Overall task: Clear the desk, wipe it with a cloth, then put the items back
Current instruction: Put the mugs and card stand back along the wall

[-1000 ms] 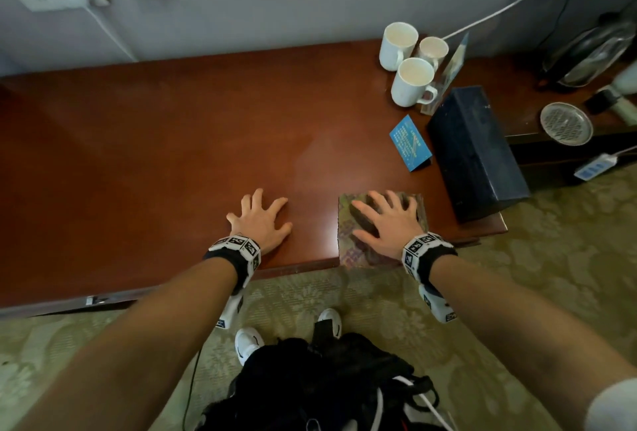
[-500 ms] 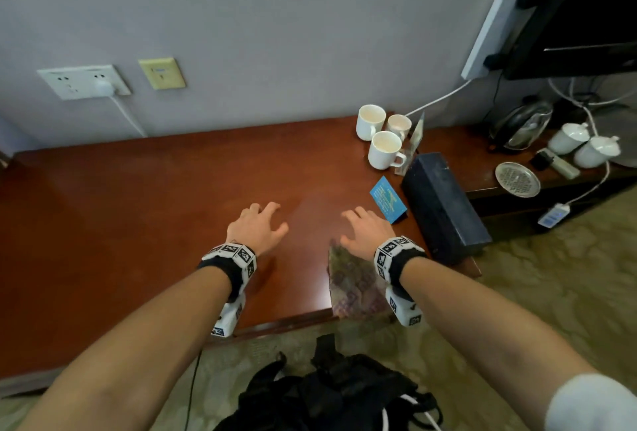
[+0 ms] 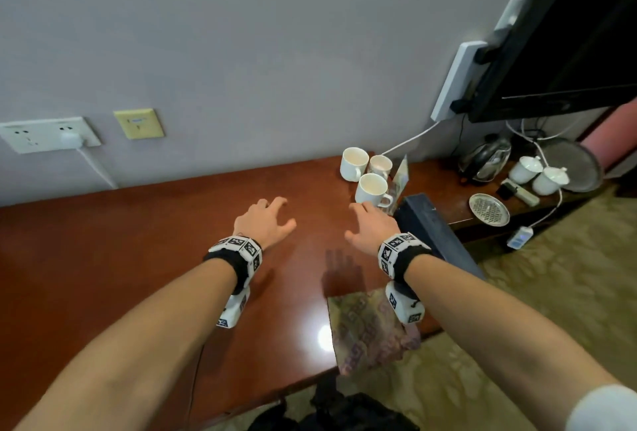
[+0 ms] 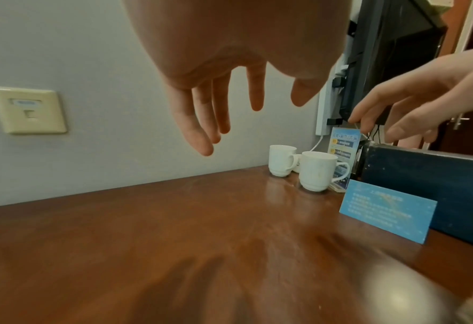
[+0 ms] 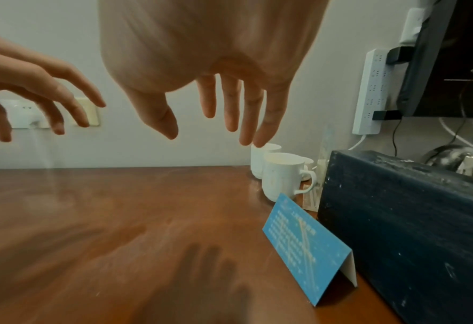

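My left hand [image 3: 267,220] and right hand [image 3: 370,223] hover side by side over the red-brown desk [image 3: 138,258], fingers loosely spread and holding nothing. The patterned cloth [image 3: 372,330] lies flat at the desk's front edge, behind my right wrist. Three white mugs [image 3: 372,189] stand at the back right beside a clear acrylic sign [image 3: 400,175]. A dark blue box [image 3: 437,234] lies to the right of my right hand. A folded blue card [image 5: 304,247] stands against the box, below my right hand's fingers [image 5: 246,122]. The left hand's fingers [image 4: 202,131] hang above bare wood.
On the lower shelf to the right stand a kettle [image 3: 486,158], a metal dish [image 3: 489,209] and two lidded white cups [image 3: 537,173]. A power strip [image 3: 455,82] and a dark screen [image 3: 568,34] hang on the wall. A black bag [image 3: 337,413] lies on the floor.
My right hand has lifted off the cloth, which stays at the desk edge. Both hands have risen and moved forward toward the mugs, and my view has tilted up.
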Demonstrator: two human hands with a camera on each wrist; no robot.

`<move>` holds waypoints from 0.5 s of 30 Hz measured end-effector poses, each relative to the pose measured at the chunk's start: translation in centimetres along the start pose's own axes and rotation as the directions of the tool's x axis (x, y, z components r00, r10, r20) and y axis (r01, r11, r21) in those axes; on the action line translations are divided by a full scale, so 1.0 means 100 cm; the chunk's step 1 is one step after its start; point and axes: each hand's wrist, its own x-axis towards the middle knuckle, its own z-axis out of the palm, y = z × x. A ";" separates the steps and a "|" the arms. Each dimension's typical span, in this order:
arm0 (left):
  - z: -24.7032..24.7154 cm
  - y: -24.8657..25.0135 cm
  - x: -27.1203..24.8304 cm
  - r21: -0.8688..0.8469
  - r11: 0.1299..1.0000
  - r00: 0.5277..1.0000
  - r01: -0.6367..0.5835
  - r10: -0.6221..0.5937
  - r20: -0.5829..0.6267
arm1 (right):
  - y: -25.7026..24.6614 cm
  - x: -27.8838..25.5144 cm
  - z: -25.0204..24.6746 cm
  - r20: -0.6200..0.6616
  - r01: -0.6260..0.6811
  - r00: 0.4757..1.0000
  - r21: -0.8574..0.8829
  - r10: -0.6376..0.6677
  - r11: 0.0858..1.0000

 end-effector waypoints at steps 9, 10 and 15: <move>0.003 0.019 0.067 0.003 0.997 0.996 -0.074 0.074 0.040 | 0.019 0.049 -0.005 0.000 -0.167 0.986 0.074 0.167 0.983; 0.004 0.021 0.076 0.003 0.997 0.996 -0.077 0.077 0.041 | 0.022 0.057 -0.003 -0.005 -0.176 0.984 0.082 0.177 0.981; 0.012 0.033 0.125 -0.001 0.998 0.995 -0.070 0.070 0.071 | 0.041 0.105 0.006 -0.005 -0.214 0.977 0.069 0.215 0.974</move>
